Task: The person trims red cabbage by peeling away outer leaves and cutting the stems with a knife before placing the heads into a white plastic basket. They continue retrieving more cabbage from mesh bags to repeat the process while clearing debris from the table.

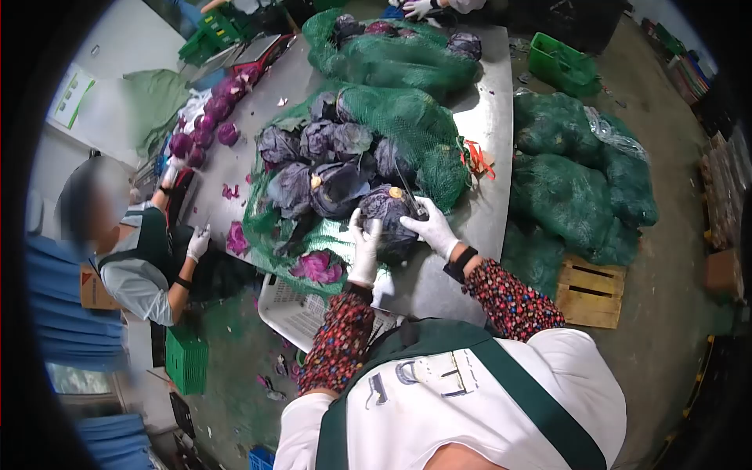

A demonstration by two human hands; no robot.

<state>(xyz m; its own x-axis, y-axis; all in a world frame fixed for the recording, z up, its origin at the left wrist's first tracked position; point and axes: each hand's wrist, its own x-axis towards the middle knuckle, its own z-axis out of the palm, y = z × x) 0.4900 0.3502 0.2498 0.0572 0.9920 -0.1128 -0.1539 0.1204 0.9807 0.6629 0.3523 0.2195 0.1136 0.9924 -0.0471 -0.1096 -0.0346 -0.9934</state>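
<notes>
A purple cabbage [385, 205] with a pale cut stem end facing up sits at the near side of a pile of cabbages [317, 145] on green netting. My left hand [364, 249], in a white glove, is at its near left side, fingers stretched and apart, seemingly touching the leaves. My gloved right hand [433, 229] is closed round the dark handle of a knife [406, 182]. The thin blade points up and away beside the stem; whether it touches the cabbage I cannot tell. Loose purple leaves [317, 267] lie just left of my left hand.
Another netted heap [399, 59] lies farther along the metal table [492, 102]. At left a co-worker [149, 258] stands by trimmed cabbages [205, 123]. A white basket [286, 307] sits below the near edge. Full green net bags [560, 184] and a wooden pallet [591, 294] are at right.
</notes>
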